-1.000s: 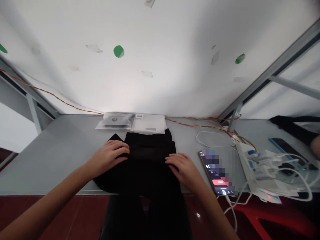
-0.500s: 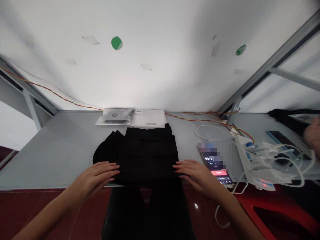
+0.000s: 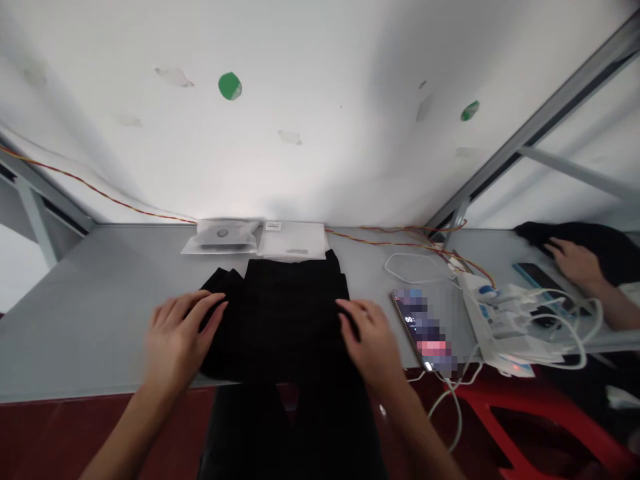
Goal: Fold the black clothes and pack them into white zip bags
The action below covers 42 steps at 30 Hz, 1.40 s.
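Note:
A folded black garment [image 3: 280, 320] lies on the grey table in front of me; its exact kind cannot be made out against the dark cloth. My left hand [image 3: 183, 333] is at its left side, thumb and fingertips brought together on the cloth. On the opposite side my right hand [image 3: 370, 337] has its fingers curled, with the fingertips and thumb pinching near the garment's right edge. Behind the garment are a white flat packet [image 3: 293, 241] with a label and a frosted plastic bag [image 3: 223, 237] with a dark item inside.
To the right lies a phone [image 3: 425, 333] with its screen lit, beside a power strip [image 3: 493, 327] full of white plugs and cables. Past it, another person's hand [image 3: 577, 263] rests by black cloth. A red stool [image 3: 545, 407] stands below. Twisted wires [image 3: 125, 200] run along the wall.
My hands have gone from lying flat on the garment's near corners to curled fingers farther up its sides. The other person's hand has come farther into view at the right.

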Motion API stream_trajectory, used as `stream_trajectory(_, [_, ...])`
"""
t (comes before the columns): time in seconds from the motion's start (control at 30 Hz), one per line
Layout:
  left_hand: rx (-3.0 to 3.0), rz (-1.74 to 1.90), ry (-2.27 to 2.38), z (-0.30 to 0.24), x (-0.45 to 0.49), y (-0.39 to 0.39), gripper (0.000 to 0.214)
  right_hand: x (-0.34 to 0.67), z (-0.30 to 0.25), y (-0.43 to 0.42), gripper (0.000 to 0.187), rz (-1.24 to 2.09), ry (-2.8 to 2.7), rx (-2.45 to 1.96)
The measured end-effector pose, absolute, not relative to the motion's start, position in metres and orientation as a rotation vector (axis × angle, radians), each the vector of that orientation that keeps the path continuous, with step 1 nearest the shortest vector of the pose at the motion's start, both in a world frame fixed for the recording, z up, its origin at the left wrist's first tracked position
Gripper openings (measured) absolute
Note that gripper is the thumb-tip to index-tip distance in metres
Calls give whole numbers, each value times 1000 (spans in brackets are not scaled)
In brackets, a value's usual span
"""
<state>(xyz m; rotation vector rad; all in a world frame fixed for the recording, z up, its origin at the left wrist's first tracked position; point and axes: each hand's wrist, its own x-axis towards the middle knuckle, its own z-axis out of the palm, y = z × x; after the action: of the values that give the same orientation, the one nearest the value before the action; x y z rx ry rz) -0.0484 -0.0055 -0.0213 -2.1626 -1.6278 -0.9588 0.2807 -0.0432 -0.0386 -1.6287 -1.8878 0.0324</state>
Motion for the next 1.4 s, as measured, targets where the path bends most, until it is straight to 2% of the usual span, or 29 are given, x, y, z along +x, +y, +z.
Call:
stream_trajectory(0.1, [-2059, -1150, -1752, -27, -23, -40, 21, 231, -38, -52, 48, 114, -2175, -1439])
stream_trajectory(0.23, [-1970, -1244, -2077, -44, 4, -84, 24, 198, -50, -53, 64, 283, -2325, -1514])
stream_trajectory(0.4, [-1830, -1272, -2756, -46, -5, -92, 36, 193, -50, -45, 60, 340, -2330, -1600])
stream_trajectory(0.5, [-1666, -1635, -2959, -42, -20, -80, 48, 180, -44, -39, 60, 298, -2333, -1555])
stream_trajectory(0.6, [-1531, -1977, -2913, -40, -31, -70, 65, 167, -46, -34, 58, 304, -2341, -1523])
stream_trajectory(0.67, [-1551, -1935, -2911, -40, -34, -64, 73, 163, -52, -33, 57, 314, -2322, -1529])
stream_trajectory(0.73, [-1631, -1711, -2956, -37, -35, -57, 74, 163, -57, -32, 56, 317, -2302, -1522])
stream_trajectory(0.87, [-1721, -1012, -2963, -29, -34, -42, 63, 167, -59, -32, 54, 330, -2296, -1517])
stream_trajectory(0.93, [-1754, -845, -2875, -25, -32, -35, 52, 168, -58, -32, 53, 326, -2299, -1514])
stream_trajectory(1.03, [-1728, -1016, -2673, -22, -25, -29, 38, 168, -57, -32, 53, 309, -2291, -1503])
stream_trajectory(1.17, [-1739, -1758, -2557, -23, -6, -28, 29, 166, -54, -32, 53, 397, -2259, -1496])
stream_trajectory(1.23, [-1760, -1981, -2461, -25, 8, -30, 26, 168, -55, -29, 53, 505, -2220, -1458])
stream_trajectory(1.3, [-1888, -1982, -2315, -27, 22, -34, 22, 175, -57, -22, 54, 697, -2112, -1380])
stream_trajectory(1.4, [-2410, -1608, -1991, -29, 42, -40, 14, 201, -58, -11, 56, 1016, -1678, -1287])
